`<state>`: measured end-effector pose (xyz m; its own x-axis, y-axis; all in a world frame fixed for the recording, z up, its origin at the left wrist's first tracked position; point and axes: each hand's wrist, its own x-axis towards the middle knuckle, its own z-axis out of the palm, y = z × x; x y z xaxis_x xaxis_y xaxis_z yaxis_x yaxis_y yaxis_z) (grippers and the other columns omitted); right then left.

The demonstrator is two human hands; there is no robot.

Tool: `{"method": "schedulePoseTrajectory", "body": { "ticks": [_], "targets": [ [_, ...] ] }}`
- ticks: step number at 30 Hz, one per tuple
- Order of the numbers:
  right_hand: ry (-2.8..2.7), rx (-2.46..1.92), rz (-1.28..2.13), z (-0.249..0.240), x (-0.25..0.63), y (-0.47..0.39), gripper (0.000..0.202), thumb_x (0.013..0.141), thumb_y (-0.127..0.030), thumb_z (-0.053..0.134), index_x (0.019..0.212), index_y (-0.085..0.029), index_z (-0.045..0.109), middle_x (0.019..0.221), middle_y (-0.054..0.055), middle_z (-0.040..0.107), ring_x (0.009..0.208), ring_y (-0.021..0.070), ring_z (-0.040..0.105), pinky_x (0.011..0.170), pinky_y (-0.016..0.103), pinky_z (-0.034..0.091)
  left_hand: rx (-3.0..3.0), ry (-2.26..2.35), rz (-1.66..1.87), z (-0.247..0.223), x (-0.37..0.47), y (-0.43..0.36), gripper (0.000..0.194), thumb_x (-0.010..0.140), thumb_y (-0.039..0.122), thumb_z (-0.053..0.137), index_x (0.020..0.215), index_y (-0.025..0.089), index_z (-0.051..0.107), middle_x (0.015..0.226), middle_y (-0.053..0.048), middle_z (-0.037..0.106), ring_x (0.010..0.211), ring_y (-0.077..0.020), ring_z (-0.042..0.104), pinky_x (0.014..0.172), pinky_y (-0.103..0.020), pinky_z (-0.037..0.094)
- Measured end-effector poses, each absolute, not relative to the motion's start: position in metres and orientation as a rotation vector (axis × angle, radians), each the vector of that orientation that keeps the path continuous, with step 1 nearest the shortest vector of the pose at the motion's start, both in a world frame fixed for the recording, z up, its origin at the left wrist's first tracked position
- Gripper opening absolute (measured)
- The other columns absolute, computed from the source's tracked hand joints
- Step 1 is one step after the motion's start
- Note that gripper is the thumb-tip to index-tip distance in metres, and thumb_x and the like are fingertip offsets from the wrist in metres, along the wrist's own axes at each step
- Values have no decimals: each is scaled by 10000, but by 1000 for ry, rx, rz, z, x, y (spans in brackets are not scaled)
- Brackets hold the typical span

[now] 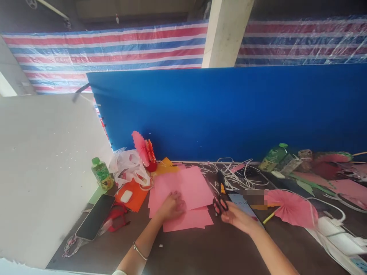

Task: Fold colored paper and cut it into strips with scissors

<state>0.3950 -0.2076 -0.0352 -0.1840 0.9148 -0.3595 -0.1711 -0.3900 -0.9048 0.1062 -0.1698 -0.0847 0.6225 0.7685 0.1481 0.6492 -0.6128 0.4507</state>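
Observation:
Several sheets of pink paper [183, 183] lie stacked unevenly in the middle of the dark table. My left hand [172, 206] rests on top of them, fingers lying on the paper and somewhat blurred. Just right of the stack, my right hand [233, 217] has its fingers at the handles of black scissors [219, 204], whose blades point up and away along the paper's right edge. A utility knife [221, 182] with an orange part lies behind the scissors. Beside my right hand lies a phone with a lit screen [242, 204].
On the left are a black phone [96, 217], a green-capped bottle [101, 173], a white plastic bag [129, 166] and a white case [126, 196]. Tangled white cables [237, 173], a pink paper fan [295, 208] and power strips [341, 238] crowd the right. A blue partition [215, 110] stands behind.

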Motion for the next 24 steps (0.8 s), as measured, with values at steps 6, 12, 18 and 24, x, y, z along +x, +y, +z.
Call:
{"method": "schedulePoseTrajectory", "body": {
  "ticks": [6, 12, 18, 24],
  "targets": [
    [-926, -1161, 2024, -66, 372, -265, 413, 674, -548, 633, 807, -161, 578, 726, 64, 624, 570, 119, 569, 383, 169, 325, 2406, 1169, 668, -97, 106, -172, 267, 803, 388, 535, 987, 226, 641, 1236, -51, 537, 1216, -216, 411, 1062, -406, 239],
    [-961, -1362, 2067, -90, 350, -270, 445, 731, -589, 524, 753, -146, 554, 599, 35, 594, 359, 39, 413, 309, 141, 179, 2215, 1133, 834, -102, 103, -173, 245, 847, 318, 479, 979, 207, 653, 1106, -34, 629, 1054, -151, 550, 968, -306, 395],
    [-979, -1368, 2108, -92, 329, -253, 488, 779, -605, 421, 756, -135, 554, 592, 24, 573, 324, 23, 367, 293, 138, 108, 2188, 1098, 827, -101, 105, -177, 253, 867, 264, 435, 947, 195, 665, 1031, -26, 662, 963, -138, 592, 878, -266, 455],
    [-912, -1380, 2100, -88, 313, -240, 490, 771, -611, 436, 749, -136, 552, 597, 22, 563, 341, 25, 385, 299, 138, 106, 2181, 1084, 825, -99, 108, -178, 240, 865, 256, 439, 900, 184, 666, 938, -35, 677, 853, -152, 610, 776, -270, 478]
  ]
}}
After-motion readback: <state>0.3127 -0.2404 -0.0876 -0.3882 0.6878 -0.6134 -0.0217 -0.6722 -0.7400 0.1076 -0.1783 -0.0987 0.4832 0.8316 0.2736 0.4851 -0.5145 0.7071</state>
